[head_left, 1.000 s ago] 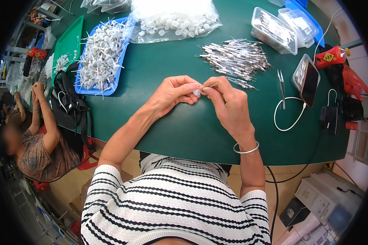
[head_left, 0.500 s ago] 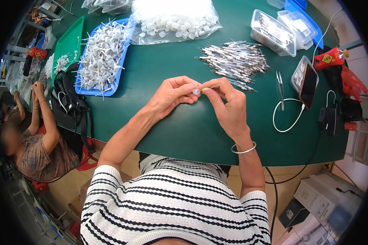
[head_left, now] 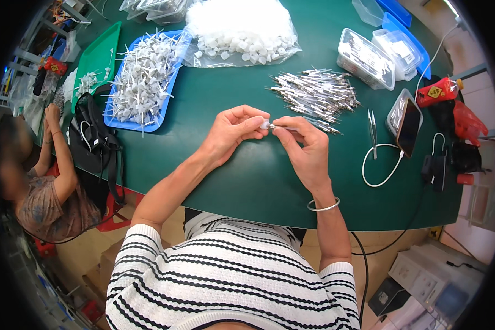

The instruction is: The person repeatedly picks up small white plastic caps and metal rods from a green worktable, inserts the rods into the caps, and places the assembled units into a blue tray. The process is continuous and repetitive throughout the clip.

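Over the near middle of the table, my left hand [head_left: 231, 135] pinches a small translucent white cap [head_left: 265, 125] between thumb and fingers. My right hand [head_left: 309, 151] is closed on a thin metal rod [head_left: 273, 126], whose end meets the cap; how deep it sits in it I cannot tell. Just beyond my right hand lies a loose pile of similar thin rods [head_left: 316, 93]. A clear plastic bag [head_left: 195, 59] full of white caps lies at the far middle. To its left, a blue tray [head_left: 109, 122] is heaped with caps that have rods in them.
Tweezers [head_left: 373, 135], a phone [head_left: 408, 129] with a white cable, and clear boxes [head_left: 367, 58] of rods lie to the right. A green tray [head_left: 96, 52] and a black bag [head_left: 88, 129] are at left, beside a seated person [head_left: 60, 181].
My hands have turned the cap sideways and brought the rod into line with it, end to cap. The whole view has shifted slightly.
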Demonstrator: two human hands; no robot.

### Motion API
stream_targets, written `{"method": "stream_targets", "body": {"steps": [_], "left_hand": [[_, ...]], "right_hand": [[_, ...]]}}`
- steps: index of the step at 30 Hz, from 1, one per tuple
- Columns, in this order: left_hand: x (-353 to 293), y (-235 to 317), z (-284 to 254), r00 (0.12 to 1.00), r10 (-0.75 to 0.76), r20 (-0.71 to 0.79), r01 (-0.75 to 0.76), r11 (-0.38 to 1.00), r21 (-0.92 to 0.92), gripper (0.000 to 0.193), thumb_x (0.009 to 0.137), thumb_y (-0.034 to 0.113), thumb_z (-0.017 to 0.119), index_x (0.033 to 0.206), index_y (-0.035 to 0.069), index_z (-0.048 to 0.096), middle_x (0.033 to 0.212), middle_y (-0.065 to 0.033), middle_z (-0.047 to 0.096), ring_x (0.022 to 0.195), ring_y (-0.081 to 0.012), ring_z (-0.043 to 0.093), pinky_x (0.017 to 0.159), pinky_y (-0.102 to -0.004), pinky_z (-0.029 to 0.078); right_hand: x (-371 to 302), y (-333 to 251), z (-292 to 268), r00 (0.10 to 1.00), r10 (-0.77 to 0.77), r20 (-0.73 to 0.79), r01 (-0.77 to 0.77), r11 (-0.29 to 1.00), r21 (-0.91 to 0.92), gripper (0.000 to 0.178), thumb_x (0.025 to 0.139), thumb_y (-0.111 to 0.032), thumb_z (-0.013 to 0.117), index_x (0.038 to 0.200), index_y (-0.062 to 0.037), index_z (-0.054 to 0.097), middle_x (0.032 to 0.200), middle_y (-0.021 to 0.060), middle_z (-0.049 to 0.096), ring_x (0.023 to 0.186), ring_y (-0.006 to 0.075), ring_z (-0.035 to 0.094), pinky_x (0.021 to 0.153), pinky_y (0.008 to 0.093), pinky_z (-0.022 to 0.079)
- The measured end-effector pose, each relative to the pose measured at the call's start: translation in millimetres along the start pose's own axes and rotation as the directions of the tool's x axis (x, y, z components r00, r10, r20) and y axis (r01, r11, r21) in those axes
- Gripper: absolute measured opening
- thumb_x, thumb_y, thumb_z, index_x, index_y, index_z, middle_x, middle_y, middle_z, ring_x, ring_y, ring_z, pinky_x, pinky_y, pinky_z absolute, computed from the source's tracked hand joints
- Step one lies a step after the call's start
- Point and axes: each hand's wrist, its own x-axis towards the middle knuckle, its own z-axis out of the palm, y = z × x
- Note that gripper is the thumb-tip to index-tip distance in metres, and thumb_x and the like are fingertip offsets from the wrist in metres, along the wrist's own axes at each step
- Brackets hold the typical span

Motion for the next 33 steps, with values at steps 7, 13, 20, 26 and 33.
{"method": "stream_targets", "body": {"steps": [7, 13, 20, 26, 33], "left_hand": [[-5, 4, 7, 0.973, 0.23, 0.018, -0.23, 0.96, 0.16, 0.026, 0.089, 0.008, 0.063, 0.112, -0.003, 0.062, 0.099, -0.0092, 0.068, 0.087, -0.0124, 0.064, 0.079, -0.0259, 0.053], [-8, 5, 8, 0.982, 0.185, 0.048, -0.19, 0.963, 0.188, 0.031, 0.086, 0.004, 0.065, 0.116, -0.003, 0.06, 0.105, -0.0095, 0.066, 0.095, -0.0129, 0.063, 0.084, -0.0268, 0.052], [-10, 3, 11, 0.97, 0.231, 0.079, -0.244, 0.937, 0.249, 0.029, 0.086, -0.001, 0.063, 0.115, -0.003, 0.061, 0.106, -0.0099, 0.066, 0.097, -0.0144, 0.064, 0.085, -0.0254, 0.053], [-9, 1, 10, 0.969, 0.232, 0.08, -0.244, 0.941, 0.234, 0.024, 0.087, -0.002, 0.063, 0.111, -0.004, 0.062, 0.103, -0.0106, 0.067, 0.095, -0.0156, 0.065, 0.084, -0.0267, 0.053], [-9, 1, 8, 0.977, 0.19, 0.102, -0.206, 0.962, 0.182, 0.023, 0.087, 0.001, 0.064, 0.109, -0.003, 0.063, 0.101, -0.0104, 0.067, 0.093, -0.0148, 0.065, 0.081, -0.026, 0.054]], "right_hand": [[2, -12, -10, 0.979, 0.167, 0.119, -0.14, 0.968, -0.211, 0.011, 0.087, -0.006, 0.064, 0.095, 0.0012, 0.065, 0.067, 0.0068, 0.061, 0.051, 0.012, 0.052, 0.048, 0.026, 0.041], [1, -6, -11, 0.998, 0.011, 0.068, 0.004, 0.974, -0.225, 0.01, 0.087, -0.008, 0.064, 0.092, 0.0011, 0.065, 0.066, 0.0074, 0.059, 0.048, 0.0122, 0.048, 0.046, 0.027, 0.037], [1, -7, -13, 0.996, -0.053, 0.074, 0.071, 0.96, -0.272, 0.008, 0.085, -0.006, 0.065, 0.089, 0.0009, 0.065, 0.072, 0.0093, 0.063, 0.052, 0.0177, 0.053, 0.049, 0.0302, 0.04], [0, 1, -11, 0.996, -0.054, 0.071, 0.068, 0.974, -0.216, 0.007, 0.085, -0.005, 0.065, 0.088, 0.001, 0.066, 0.07, 0.0077, 0.061, 0.054, 0.0161, 0.052, 0.05, 0.0292, 0.04], [-4, 4, -10, 0.994, 0.089, 0.069, -0.087, 0.996, -0.032, 0.006, 0.084, -0.005, 0.066, 0.087, 0.0003, 0.067, 0.066, 0.0049, 0.058, 0.057, 0.0137, 0.05, 0.051, 0.0281, 0.039]]}}
